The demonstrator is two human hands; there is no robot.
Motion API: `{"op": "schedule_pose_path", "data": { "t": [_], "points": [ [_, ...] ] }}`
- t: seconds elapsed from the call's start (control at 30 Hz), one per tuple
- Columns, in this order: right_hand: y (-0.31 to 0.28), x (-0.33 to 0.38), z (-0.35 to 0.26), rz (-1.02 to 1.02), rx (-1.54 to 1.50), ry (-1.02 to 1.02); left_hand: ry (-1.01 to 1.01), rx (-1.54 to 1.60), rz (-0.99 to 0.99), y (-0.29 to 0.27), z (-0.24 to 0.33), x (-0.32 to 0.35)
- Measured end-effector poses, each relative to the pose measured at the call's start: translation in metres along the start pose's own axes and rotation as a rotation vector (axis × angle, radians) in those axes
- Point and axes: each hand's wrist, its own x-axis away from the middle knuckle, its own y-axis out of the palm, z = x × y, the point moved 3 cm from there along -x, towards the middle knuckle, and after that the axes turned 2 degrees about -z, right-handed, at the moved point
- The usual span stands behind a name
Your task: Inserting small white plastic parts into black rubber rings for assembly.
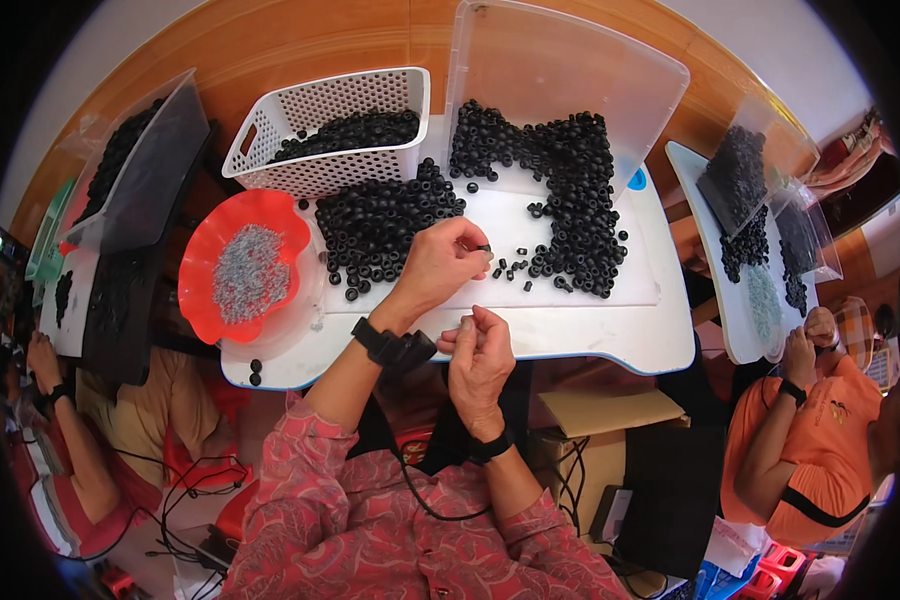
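Note:
My left hand reaches over the white table and pinches a small black ring between its fingertips. My right hand hovers at the table's near edge with fingers curled around something small that I cannot make out. Two heaps of black rings lie on the tabletop: one heap just left of my left hand, a larger heap to its right. A few loose rings are scattered between them.
A red bowl with small grey parts sits at the left. A white perforated basket of black rings stands behind, beside a clear upright lid. Other people work at neighbouring tables on the left and right.

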Motion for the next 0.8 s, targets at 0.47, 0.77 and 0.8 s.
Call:
{"op": "schedule_pose_path", "data": {
  "t": [0.47, 0.77, 0.8],
  "points": [
    [0.003, 0.001, -0.004, -0.034, 0.095, -0.043, -0.138, 0.984, 0.042, -0.006, -0.014, 0.094],
    [0.001, 0.0, -0.003, -0.025, 0.119, -0.046, -0.161, 1.134, 0.094, -0.002, -0.031, 0.135],
    [0.002, -0.001, -0.004, -0.049, 0.028, 0.004, -0.16, 1.141, 0.092, -0.002, -0.033, 0.137]
  ]
}}
